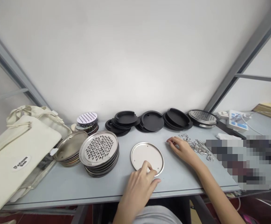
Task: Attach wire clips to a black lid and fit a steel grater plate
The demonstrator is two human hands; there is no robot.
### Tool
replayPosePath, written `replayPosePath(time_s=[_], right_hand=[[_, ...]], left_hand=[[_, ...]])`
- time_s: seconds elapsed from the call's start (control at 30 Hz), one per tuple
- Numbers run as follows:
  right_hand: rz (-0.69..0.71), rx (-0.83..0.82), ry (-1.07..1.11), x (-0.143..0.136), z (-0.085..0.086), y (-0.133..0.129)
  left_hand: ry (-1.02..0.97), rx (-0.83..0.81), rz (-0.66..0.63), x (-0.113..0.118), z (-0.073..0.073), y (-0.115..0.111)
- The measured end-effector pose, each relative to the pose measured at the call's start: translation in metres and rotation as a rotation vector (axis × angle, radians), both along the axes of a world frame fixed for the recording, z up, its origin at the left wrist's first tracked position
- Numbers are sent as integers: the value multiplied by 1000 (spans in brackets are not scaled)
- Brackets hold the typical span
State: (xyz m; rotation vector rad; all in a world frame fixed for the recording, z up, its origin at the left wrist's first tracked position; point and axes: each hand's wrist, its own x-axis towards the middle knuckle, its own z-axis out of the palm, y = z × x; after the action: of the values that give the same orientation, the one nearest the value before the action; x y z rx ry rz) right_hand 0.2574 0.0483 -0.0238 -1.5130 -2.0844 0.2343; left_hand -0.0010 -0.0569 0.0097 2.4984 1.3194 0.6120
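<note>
A round silver metal plate [144, 155] with small holes near its rim lies flat on the grey table. My left hand [141, 180] is over the plate's front edge, fingers bent and partly apart; nothing shows between them. To the right of the plate, my right hand [179, 147] rests low over the table, its fingertips together; what they hold, if anything, is too small to make out. A pile of small shiny metal clips [199, 147] lies just beyond and right of my right hand. Left of the plate stands a stack of perforated grater discs [99, 148].
Plain metal discs [71, 146] are stacked at the left, beside cream cloth bags [21, 149]. Black round trays [152, 121] line the wall, with a smaller grater stack [87, 119] at their left and an assembled grater [202, 117] at their right.
</note>
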Motion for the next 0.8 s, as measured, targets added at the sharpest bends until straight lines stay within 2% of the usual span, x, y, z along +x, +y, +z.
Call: replayPosePath(time_s=[0.03, 0.1, 0.17, 0.23, 0.27, 0.33, 0.4, 0.5, 0.57, 0.67, 0.8], right_hand=[[-2, -2, -5, 0, 0, 0], [-2, -7, -14, 0, 1, -2], [-3, -8, -21, -1, 2, -3], [-4, -11, -25, -1, 3, -3], [-4, -13, -25, -1, 3, -4], [-1, -18, -26, -1, 3, -3], [2, -20, -28, -1, 2, -2], [9, -22, -34, 0, 0, -1], [11, -24, -33, 0, 0, 0], [9, -27, -28, 0, -1, -1], [-2, -33, -28, -1, 1, -2]], left_hand=[[-32, -10, -11, -6, 13, 2], [-122, 32, 54, -25, 47, 12], [-192, 190, 213, -56, 89, 35], [-149, 346, 458, -98, 127, 74], [-50, 349, 562, -121, 142, 98], [189, 203, 743, -169, 160, 150], [380, -116, 907, -211, 162, 196], [412, -266, 986, -253, 144, 237], [401, -291, 1004, -266, 127, 246], [380, -263, 1022, -275, 106, 246], [331, -218, 1048, -278, 94, 244]])
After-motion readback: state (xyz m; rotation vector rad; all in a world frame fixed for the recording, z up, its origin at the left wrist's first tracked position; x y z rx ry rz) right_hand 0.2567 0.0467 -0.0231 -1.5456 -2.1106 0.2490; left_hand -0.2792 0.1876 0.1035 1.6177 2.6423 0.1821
